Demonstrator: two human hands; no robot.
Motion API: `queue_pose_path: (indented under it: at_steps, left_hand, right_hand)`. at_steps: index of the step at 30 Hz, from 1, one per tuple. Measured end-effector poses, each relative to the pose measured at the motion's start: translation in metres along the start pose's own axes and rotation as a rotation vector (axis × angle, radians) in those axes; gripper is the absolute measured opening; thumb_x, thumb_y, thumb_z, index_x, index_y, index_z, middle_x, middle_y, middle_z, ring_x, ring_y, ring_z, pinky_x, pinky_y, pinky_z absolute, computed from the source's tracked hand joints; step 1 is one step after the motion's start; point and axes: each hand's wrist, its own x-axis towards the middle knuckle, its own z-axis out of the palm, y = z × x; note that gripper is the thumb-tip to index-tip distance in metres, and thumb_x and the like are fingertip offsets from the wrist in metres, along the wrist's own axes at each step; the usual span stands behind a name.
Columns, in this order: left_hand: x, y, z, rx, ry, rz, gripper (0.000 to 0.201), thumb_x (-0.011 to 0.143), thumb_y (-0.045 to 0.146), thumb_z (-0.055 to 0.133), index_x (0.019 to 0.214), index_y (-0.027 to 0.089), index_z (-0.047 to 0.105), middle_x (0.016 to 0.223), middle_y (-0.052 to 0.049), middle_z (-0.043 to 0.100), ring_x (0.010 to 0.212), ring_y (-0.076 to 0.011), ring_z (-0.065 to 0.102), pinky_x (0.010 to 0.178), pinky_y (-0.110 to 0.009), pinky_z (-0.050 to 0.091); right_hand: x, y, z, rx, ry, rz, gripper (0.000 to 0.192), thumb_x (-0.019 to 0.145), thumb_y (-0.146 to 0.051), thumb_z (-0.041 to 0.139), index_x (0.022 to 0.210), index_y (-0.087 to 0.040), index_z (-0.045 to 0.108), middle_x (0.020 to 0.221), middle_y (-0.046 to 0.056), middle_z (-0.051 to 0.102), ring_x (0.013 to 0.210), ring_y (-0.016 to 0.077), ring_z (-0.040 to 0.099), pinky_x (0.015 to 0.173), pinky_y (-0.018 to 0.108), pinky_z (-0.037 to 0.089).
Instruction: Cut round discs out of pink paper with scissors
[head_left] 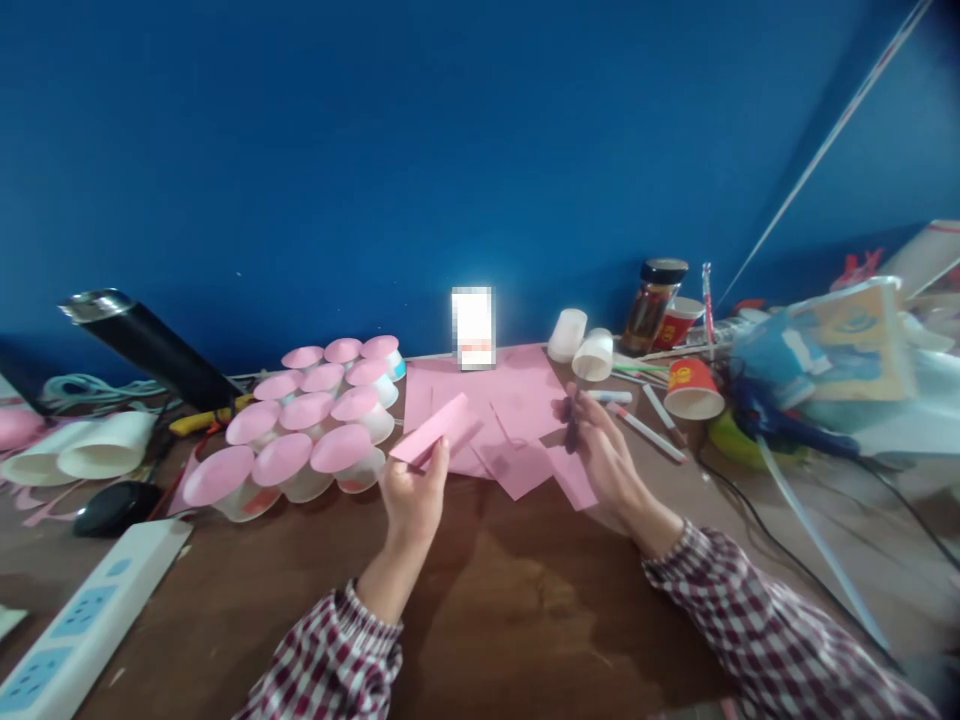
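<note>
My left hand (416,492) pinches a folded piece of pink paper (433,430) between thumb and fingers, raised over the table. In my right hand (602,455) is a pair of dark-handled scissors (571,425), partly hidden by the fingers and blurred. Beneath and between the hands lie a large pink sheet (525,372) and several smaller pink paper pieces (517,470). Left of my left hand stand several white cups topped with pink paper discs (281,460), set in rows.
A white power strip (135,565) and a black computer mouse (116,508) lie at left, near a black cylinder (157,345). White cups (594,355), markers (646,432), a jar (654,308), a red paper cup (691,390) and a blue glue gun (787,420) crowd the right.
</note>
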Motion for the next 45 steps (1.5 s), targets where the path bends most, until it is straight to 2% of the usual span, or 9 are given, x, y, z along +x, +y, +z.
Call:
queue_pose_path:
  at_steps: [3,5,10,15,20,29,36,40,45]
  left_hand:
    - [-0.006,0.009,0.016,-0.347,-0.037,-0.283,0.03,0.066,0.033,0.072,0.09,0.015,0.067,0.091,-0.008,0.07,0.088,-0.022,0.064,0.081,-0.032,0.046]
    - [-0.008,0.012,0.025,-0.47,-0.136,-0.454,0.029,0.066,0.035,0.072,0.086,0.014,0.065,0.088,-0.008,0.07,0.084,-0.0214,0.065,0.077,-0.033,0.048]
    - [-0.005,0.011,0.035,-0.515,-0.209,-0.672,0.027,0.067,0.031,0.073,0.087,0.017,0.062,0.088,-0.006,0.07,0.08,-0.0179,0.065,0.072,-0.031,0.05]
    - [-0.007,0.005,0.031,-0.622,-0.263,-0.693,0.034,0.066,0.029,0.074,0.094,0.012,0.063,0.087,-0.009,0.071,0.084,-0.0209,0.066,0.079,-0.034,0.05]
    - [-0.011,0.004,0.028,-0.611,-0.295,-0.678,0.037,0.065,0.03,0.076,0.093,0.01,0.066,0.093,-0.012,0.072,0.091,-0.0232,0.066,0.086,-0.036,0.048]
    - [-0.019,-0.007,0.03,-0.485,-0.437,-0.575,0.034,0.068,0.035,0.072,0.09,0.01,0.067,0.087,-0.012,0.072,0.078,-0.0237,0.066,0.073,-0.035,0.05]
    - [-0.021,-0.005,0.031,-0.503,-0.489,-0.519,0.036,0.074,0.033,0.068,0.102,0.01,0.065,0.097,-0.013,0.07,0.089,-0.0243,0.064,0.082,-0.036,0.048]
    - [-0.023,-0.003,0.033,-0.491,-0.463,-0.526,0.036,0.07,0.033,0.072,0.098,0.011,0.068,0.095,-0.012,0.071,0.09,-0.0248,0.064,0.082,-0.036,0.048]
    - [-0.025,-0.008,0.035,-0.45,-0.385,-0.571,0.033,0.066,0.034,0.074,0.089,0.011,0.07,0.086,-0.011,0.073,0.079,-0.0231,0.066,0.073,-0.033,0.051]
  right_hand:
    - [-0.006,0.0,0.008,0.088,-0.13,0.044,0.041,0.082,-0.033,0.059,0.122,-0.028,0.055,0.114,0.005,0.063,0.105,0.0196,0.056,0.083,0.033,0.047]
    - [-0.007,-0.002,0.012,0.138,-0.161,0.075,0.04,0.081,-0.03,0.062,0.12,-0.028,0.057,0.111,0.005,0.064,0.098,0.0179,0.058,0.078,0.031,0.048]
    - [-0.007,-0.008,0.016,0.145,-0.134,0.147,0.046,0.069,-0.026,0.075,0.113,-0.023,0.062,0.094,0.004,0.065,0.078,0.0138,0.059,0.055,0.02,0.045]
    - [-0.009,-0.012,0.014,0.104,-0.093,0.236,0.037,0.076,-0.037,0.069,0.107,-0.018,0.062,0.07,0.0,0.062,0.058,0.0102,0.055,0.039,0.015,0.031]
    - [-0.013,-0.009,0.018,0.093,-0.148,0.26,0.038,0.072,-0.037,0.073,0.104,-0.018,0.062,0.07,0.0,0.063,0.061,0.0125,0.058,0.055,0.023,0.046]
    - [-0.014,0.0,0.019,0.105,-0.201,0.29,0.043,0.063,-0.025,0.079,0.103,-0.022,0.063,0.075,-0.002,0.061,0.064,0.0117,0.056,0.058,0.022,0.044]
    - [-0.013,0.006,0.019,0.121,-0.104,0.292,0.044,0.064,-0.026,0.079,0.104,-0.023,0.061,0.075,-0.003,0.059,0.064,0.0119,0.054,0.058,0.021,0.044]
    - [-0.015,0.003,0.023,0.09,-0.033,0.261,0.045,0.062,-0.031,0.08,0.102,-0.024,0.062,0.076,-0.002,0.06,0.068,0.0135,0.056,0.059,0.022,0.045]
    - [-0.017,0.007,0.026,0.048,-0.067,0.231,0.046,0.062,-0.03,0.08,0.103,-0.024,0.06,0.074,-0.003,0.061,0.067,0.0138,0.056,0.06,0.023,0.045]
